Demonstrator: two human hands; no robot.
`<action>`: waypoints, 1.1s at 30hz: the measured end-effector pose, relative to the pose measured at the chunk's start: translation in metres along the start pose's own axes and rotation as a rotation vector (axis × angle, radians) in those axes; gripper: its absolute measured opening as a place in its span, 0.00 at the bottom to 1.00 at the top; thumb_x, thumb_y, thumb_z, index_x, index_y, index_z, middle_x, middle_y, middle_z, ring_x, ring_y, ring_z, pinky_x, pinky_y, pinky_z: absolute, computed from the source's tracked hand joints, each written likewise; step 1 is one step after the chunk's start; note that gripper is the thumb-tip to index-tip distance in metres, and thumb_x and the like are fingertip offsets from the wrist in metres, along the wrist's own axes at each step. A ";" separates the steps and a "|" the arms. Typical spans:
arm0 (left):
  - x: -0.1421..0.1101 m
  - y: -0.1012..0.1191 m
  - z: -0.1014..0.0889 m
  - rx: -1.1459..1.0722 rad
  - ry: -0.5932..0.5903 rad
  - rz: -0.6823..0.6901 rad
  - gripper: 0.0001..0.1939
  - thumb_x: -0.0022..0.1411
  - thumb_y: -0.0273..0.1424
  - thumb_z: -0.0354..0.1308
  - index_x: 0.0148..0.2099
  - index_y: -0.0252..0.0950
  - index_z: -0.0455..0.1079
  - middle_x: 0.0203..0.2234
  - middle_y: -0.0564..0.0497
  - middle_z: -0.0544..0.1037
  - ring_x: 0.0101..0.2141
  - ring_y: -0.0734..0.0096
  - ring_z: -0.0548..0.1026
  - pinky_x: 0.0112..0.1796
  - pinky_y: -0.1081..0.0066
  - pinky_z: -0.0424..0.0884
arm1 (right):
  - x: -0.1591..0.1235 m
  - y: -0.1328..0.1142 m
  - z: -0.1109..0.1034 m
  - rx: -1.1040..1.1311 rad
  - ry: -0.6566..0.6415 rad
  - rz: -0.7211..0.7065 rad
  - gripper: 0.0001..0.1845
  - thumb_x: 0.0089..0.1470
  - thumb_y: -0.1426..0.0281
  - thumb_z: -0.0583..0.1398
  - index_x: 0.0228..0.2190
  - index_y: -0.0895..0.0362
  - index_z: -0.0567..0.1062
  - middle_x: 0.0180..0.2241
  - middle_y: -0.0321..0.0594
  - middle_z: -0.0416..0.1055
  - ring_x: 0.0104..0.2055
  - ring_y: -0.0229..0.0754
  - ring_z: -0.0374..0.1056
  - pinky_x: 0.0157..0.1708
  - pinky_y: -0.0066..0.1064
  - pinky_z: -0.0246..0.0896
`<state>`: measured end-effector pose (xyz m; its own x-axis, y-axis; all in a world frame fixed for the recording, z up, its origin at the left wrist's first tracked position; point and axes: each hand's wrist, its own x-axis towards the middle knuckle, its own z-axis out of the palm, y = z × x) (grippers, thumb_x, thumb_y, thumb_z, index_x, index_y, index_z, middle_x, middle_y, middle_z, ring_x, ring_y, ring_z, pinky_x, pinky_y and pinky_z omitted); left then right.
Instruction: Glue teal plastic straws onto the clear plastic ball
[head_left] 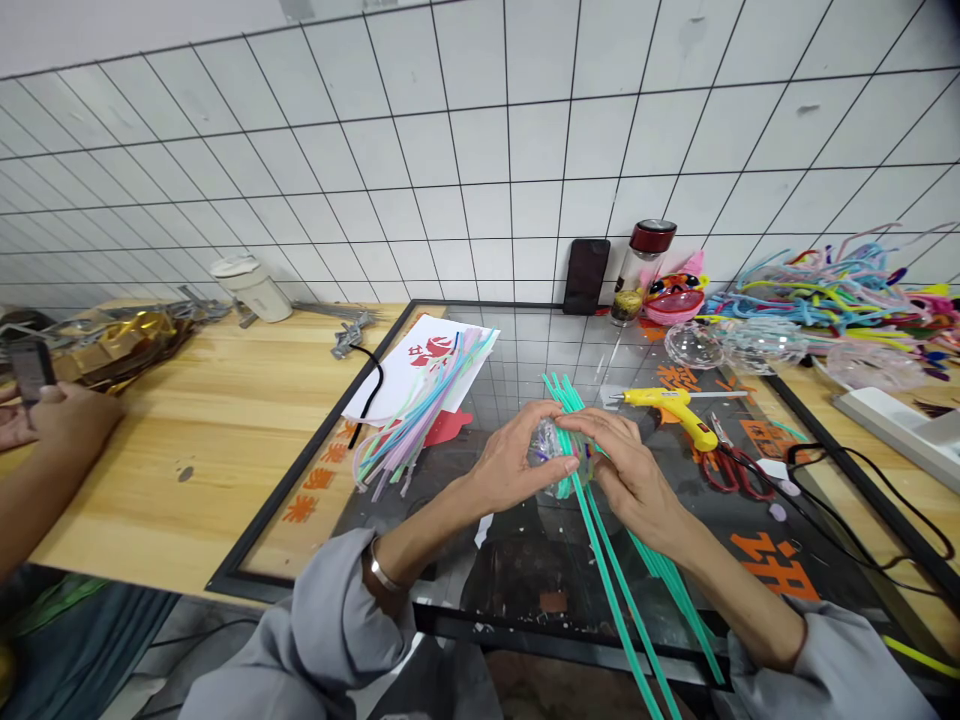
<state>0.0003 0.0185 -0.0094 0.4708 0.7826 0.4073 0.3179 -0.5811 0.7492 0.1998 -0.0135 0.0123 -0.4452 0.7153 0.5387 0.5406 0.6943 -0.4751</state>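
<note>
At the middle of the glass-topped table, my left hand (pixel 523 458) curls around the left side of a clear, round plastic piece (pixel 544 440), its thumb pressed over the front. Opposite it, my right hand (pixel 634 475) is closed on the right side, fingers bent over the top. Long thin green strips (pixel 600 545) run between my hands, across the plastic piece, and hang toward the table's front edge; they look like pipe cleaners. More green strips (pixel 679 590) lie beneath my right forearm. My fingers partly hide the plastic piece.
A yellow glue gun (pixel 679 405) and red-handled scissors (pixel 731 470) lie to the right, with a black cord. Pastel strips (pixel 431 415) rest on white paper at left. A phone (pixel 586 277) and glass bottle (pixel 637 275) stand behind. Another person's hand (pixel 75 420) holds a phone far left.
</note>
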 end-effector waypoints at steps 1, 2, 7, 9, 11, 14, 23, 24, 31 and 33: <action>0.000 0.000 0.000 0.000 0.000 -0.006 0.26 0.62 0.40 0.61 0.58 0.39 0.60 0.55 0.41 0.71 0.58 0.55 0.69 0.58 0.53 0.65 | 0.000 0.000 0.000 0.012 -0.004 0.011 0.32 0.54 0.80 0.46 0.57 0.49 0.65 0.54 0.42 0.70 0.59 0.47 0.63 0.57 0.48 0.58; 0.000 0.001 0.000 -0.001 -0.002 -0.011 0.26 0.62 0.41 0.61 0.58 0.39 0.60 0.55 0.41 0.70 0.58 0.55 0.69 0.58 0.53 0.65 | 0.001 0.001 0.000 0.023 -0.006 0.021 0.31 0.54 0.80 0.46 0.57 0.49 0.65 0.54 0.42 0.70 0.60 0.47 0.62 0.57 0.49 0.57; 0.000 0.002 -0.001 -0.010 -0.005 -0.021 0.27 0.62 0.41 0.60 0.58 0.38 0.59 0.56 0.40 0.70 0.58 0.54 0.69 0.58 0.52 0.64 | 0.002 0.002 0.000 0.043 -0.002 0.040 0.32 0.52 0.81 0.47 0.56 0.49 0.66 0.54 0.41 0.70 0.60 0.46 0.63 0.57 0.49 0.56; 0.000 0.003 -0.001 -0.008 -0.003 -0.022 0.27 0.62 0.41 0.60 0.58 0.38 0.59 0.56 0.40 0.70 0.58 0.54 0.69 0.58 0.52 0.64 | 0.002 0.003 0.001 0.041 0.002 0.043 0.33 0.52 0.81 0.47 0.56 0.49 0.66 0.54 0.41 0.70 0.59 0.47 0.63 0.57 0.49 0.57; 0.000 0.003 -0.001 -0.006 -0.003 -0.024 0.26 0.62 0.41 0.60 0.58 0.39 0.59 0.56 0.41 0.70 0.58 0.55 0.69 0.58 0.52 0.64 | 0.002 0.003 0.001 0.044 0.011 0.044 0.33 0.52 0.80 0.47 0.57 0.48 0.66 0.54 0.41 0.71 0.59 0.47 0.63 0.57 0.49 0.57; 0.001 0.003 -0.001 -0.013 -0.002 -0.028 0.27 0.62 0.41 0.61 0.58 0.39 0.59 0.56 0.41 0.70 0.57 0.55 0.69 0.58 0.52 0.65 | 0.002 0.004 0.001 0.051 0.017 0.039 0.33 0.52 0.80 0.47 0.57 0.48 0.66 0.54 0.40 0.71 0.59 0.47 0.63 0.56 0.48 0.58; 0.000 0.003 -0.001 -0.018 -0.001 -0.046 0.29 0.61 0.42 0.61 0.60 0.39 0.57 0.55 0.42 0.70 0.56 0.55 0.70 0.58 0.53 0.65 | 0.002 0.005 0.002 0.044 0.014 0.041 0.32 0.52 0.81 0.48 0.56 0.48 0.66 0.54 0.40 0.70 0.60 0.46 0.63 0.56 0.47 0.58; 0.000 0.003 -0.001 -0.018 0.001 -0.058 0.30 0.60 0.42 0.62 0.60 0.39 0.56 0.54 0.43 0.70 0.55 0.55 0.70 0.58 0.53 0.65 | 0.002 0.005 0.002 0.047 0.015 0.042 0.32 0.52 0.81 0.48 0.56 0.48 0.66 0.54 0.40 0.70 0.60 0.46 0.62 0.57 0.47 0.58; -0.001 0.003 0.000 -0.018 -0.005 -0.096 0.34 0.59 0.43 0.62 0.62 0.41 0.53 0.57 0.43 0.68 0.56 0.54 0.70 0.59 0.51 0.63 | 0.001 0.007 0.004 0.113 0.036 0.063 0.30 0.52 0.80 0.49 0.55 0.48 0.67 0.54 0.39 0.70 0.61 0.45 0.62 0.58 0.46 0.57; -0.001 0.003 0.000 -0.018 -0.008 -0.106 0.33 0.59 0.43 0.62 0.62 0.41 0.54 0.57 0.43 0.67 0.56 0.53 0.70 0.59 0.51 0.63 | 0.002 0.007 0.004 0.178 0.046 0.101 0.28 0.52 0.79 0.50 0.53 0.49 0.69 0.54 0.39 0.71 0.60 0.46 0.62 0.58 0.46 0.58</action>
<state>0.0004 0.0164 -0.0076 0.4421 0.8377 0.3206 0.3516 -0.4907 0.7972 0.2003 -0.0068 0.0071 -0.3601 0.7802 0.5115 0.4440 0.6255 -0.6416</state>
